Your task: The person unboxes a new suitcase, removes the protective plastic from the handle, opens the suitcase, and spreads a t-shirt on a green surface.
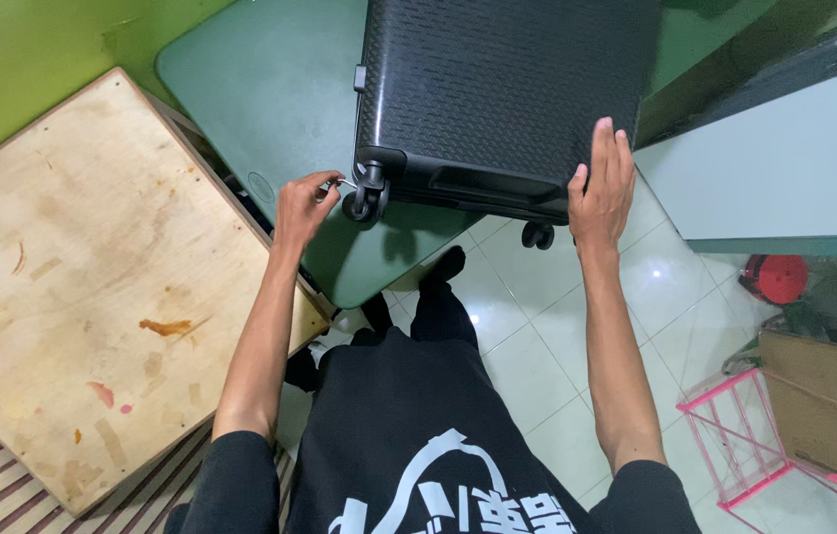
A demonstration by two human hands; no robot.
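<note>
Left hand [302, 205] pinches a small metal tool [341, 183] at the suitcase's [498, 89] near-left wheel [367, 198]; right hand [602, 188], fingers flat, steadies its near-right corner. Suitcase lies on the green counter [260, 109], overhanging. Both wheels attached; wheel work looks unfinished.

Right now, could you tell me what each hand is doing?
Left hand: pinching a small metal tool by the suitcase wheel.
Right hand: open, flat on the suitcase.

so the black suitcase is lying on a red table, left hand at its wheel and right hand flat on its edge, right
Not quite: the table is green, not red, as the head view shows. The rest holds: the left hand is at the wheel of the black suitcase, the right hand flat on its edge.
</note>
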